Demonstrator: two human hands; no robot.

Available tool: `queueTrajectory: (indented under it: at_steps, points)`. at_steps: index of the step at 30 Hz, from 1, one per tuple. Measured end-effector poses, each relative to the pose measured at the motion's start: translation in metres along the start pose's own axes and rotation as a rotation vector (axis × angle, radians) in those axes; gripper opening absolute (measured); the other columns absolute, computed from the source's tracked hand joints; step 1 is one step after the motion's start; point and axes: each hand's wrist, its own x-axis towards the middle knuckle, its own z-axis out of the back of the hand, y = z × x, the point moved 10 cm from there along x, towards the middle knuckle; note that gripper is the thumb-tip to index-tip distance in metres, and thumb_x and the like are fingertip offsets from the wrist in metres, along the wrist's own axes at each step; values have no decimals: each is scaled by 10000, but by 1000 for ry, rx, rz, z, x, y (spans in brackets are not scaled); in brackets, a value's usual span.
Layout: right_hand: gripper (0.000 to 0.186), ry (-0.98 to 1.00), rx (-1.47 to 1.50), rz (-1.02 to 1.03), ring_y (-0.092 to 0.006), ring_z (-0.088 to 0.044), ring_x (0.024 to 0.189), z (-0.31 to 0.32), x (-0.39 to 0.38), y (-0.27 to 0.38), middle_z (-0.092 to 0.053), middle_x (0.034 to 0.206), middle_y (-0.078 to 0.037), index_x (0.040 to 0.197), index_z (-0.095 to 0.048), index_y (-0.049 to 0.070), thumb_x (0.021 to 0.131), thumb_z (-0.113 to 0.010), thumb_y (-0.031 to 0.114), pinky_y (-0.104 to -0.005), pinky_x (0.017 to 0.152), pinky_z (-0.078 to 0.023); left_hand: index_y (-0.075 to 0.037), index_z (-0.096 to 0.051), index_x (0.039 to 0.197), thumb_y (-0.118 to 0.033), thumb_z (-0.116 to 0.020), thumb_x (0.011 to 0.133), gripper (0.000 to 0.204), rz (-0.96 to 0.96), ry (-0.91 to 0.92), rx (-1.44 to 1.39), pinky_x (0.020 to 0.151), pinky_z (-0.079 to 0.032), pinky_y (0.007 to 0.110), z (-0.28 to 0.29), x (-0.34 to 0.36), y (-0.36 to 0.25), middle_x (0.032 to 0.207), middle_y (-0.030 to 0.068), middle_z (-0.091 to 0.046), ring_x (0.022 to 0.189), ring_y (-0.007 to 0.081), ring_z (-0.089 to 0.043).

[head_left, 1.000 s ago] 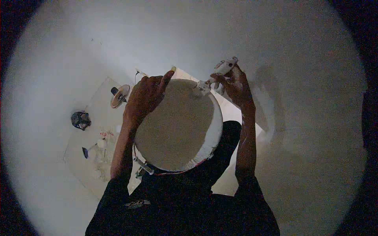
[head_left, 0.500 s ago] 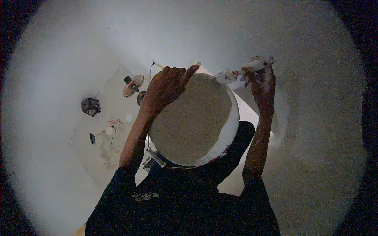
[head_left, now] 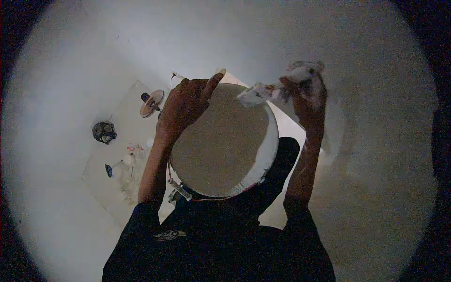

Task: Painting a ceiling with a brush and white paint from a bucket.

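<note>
Between my knees stands a round bucket (head_left: 268, 162) with a wire handle, holding a smooth grey-brown surface that looks like paint; white smears coat its inner wall. My left hand (head_left: 188, 101) grips the far left rim, fingers curled over it and thumb pointing along the edge. In my right hand (head_left: 307, 91), beyond the far right rim, is a tool caked in white that looks like a paintbrush (head_left: 253, 94). Its broad head hangs over the bucket's far right edge; I cannot tell whether it touches the contents. White smears cover my right fingers.
On the left, a pale sheet (head_left: 105, 155) lies on the floor. On it are a dark, mask-like object (head_left: 104, 133), a round orange-rimmed object (head_left: 152, 103), a small dark-headed tool (head_left: 108, 170) and several small items. The bucket's handle grip (head_left: 180, 189) hangs at its near left side.
My right hand has brought the brush leftward, so its head now reaches farther over the bucket. The bucket and my left hand appear slightly farther left in the picture.
</note>
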Motion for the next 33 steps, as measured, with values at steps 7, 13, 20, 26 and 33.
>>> queueTrajectory:
  at_steps: [7, 13, 20, 26, 33]
  points:
    - [246, -110, -133, 77, -121, -595, 609, 11, 33, -10, -659, 777, -61, 1023, -564, 22, 851, -704, 128, -260, 533, -467, -153, -382, 1401, -16, -594, 767, 682, -134, -207, 47, 661, -545, 421, 15, -5, -6, 875, 144, -649, 742, 304, -639]
    - [334, -525, 142, -112, -159, -593, 527, 69, -7, -35, -652, 771, -96, 1078, -512, 39, 818, -721, 67, -282, 509, -486, -120, -368, 1400, 10, -596, 746, 704, 37, 13, 14, 645, -542, 408, -3, -2, 9, 857, 162, -643, 718, 319, -638]
    - [364, -506, 816, -249, -196, -591, 626, 16, -135, -105, -607, 855, -115, 1148, -512, -20, 915, -582, 252, -304, 481, -504, -40, -346, 1378, 24, -569, 752, 668, -104, -70, 4, 624, -537, 413, -12, -6, 3, 849, 180, -638, 695, 335, -631]
    - [544, -170, 752, -485, -221, -640, 709, -20, -185, -106, -636, 969, -175, 1137, -544, -74, 926, -519, 427, -269, 517, -536, -43, -309, 1409, 22, -548, 757, 697, -114, -113, 97, 615, -537, 425, -19, -17, 2, 874, 175, -642, 702, 356, -628]
    - [316, 35, 723, -418, -228, -647, 817, -29, -190, -82, -604, 1059, -134, 1127, -554, -13, 953, -544, 250, -320, 600, -560, -56, -301, 1422, -12, -521, 794, 667, -14, 61, 62, 609, -545, 428, -15, -13, 5, 917, 168, -648, 696, 358, -632]
